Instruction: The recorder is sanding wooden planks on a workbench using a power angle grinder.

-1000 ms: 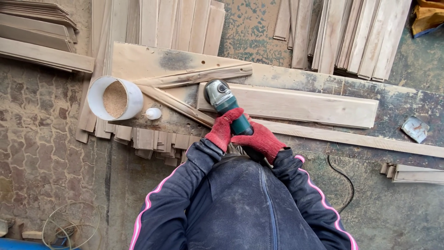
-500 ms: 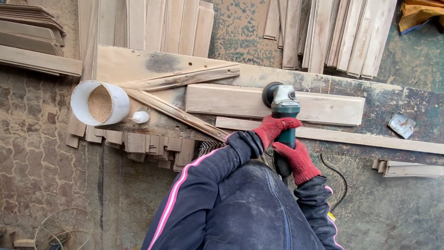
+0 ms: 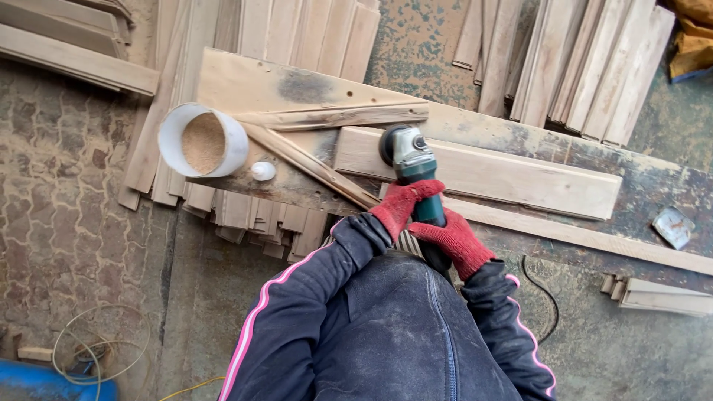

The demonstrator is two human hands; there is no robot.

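1. My left hand [image 3: 401, 204], in a red glove, is clenched around the front of the green grinder [image 3: 412, 167], just behind its grey head.
2. My right hand [image 3: 453, 239], also gloved, grips the grinder's rear handle, touching the left one.
3. The grinder's disc rests on the left end of the pale plank [image 3: 505, 174], just ahead of both hands on the desk [image 3: 639, 174].
4. A white tub of sawdust [image 3: 202, 141] stands well left of my left hand, a small white bottle [image 3: 262, 171] beside it.

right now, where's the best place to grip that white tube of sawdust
Probably around the tube's round outer wall, coming from the left, where it overhangs the bench. It lies tilted with its open mouth showing sawdust, so keep the mouth up. A wood strip crowds its right side.
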